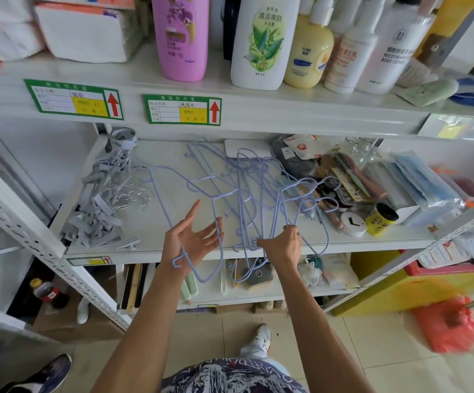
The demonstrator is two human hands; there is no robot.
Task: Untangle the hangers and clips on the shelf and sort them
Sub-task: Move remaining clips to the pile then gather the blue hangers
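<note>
A tangle of thin lilac wire hangers (238, 182) sprawls over the middle of the white shelf (156, 217) and hangs past its front edge. My right hand (282, 243) is closed around a bunch of these hangers at the shelf's front edge. My left hand (193, 239) is palm up with fingers spread; one lilac hanger (180, 260) loops around its wrist, its hook hanging below. A heap of grey clip hangers with metal hooks (102, 202) lies at the shelf's left end.
Brushes, a yellow jar (380, 219), a white round lid (353, 222) and packets crowd the shelf's right end. Bottles (258, 41) stand on the shelf above. A slanted white upright (31, 239) runs at the left. A lower shelf holds small goods.
</note>
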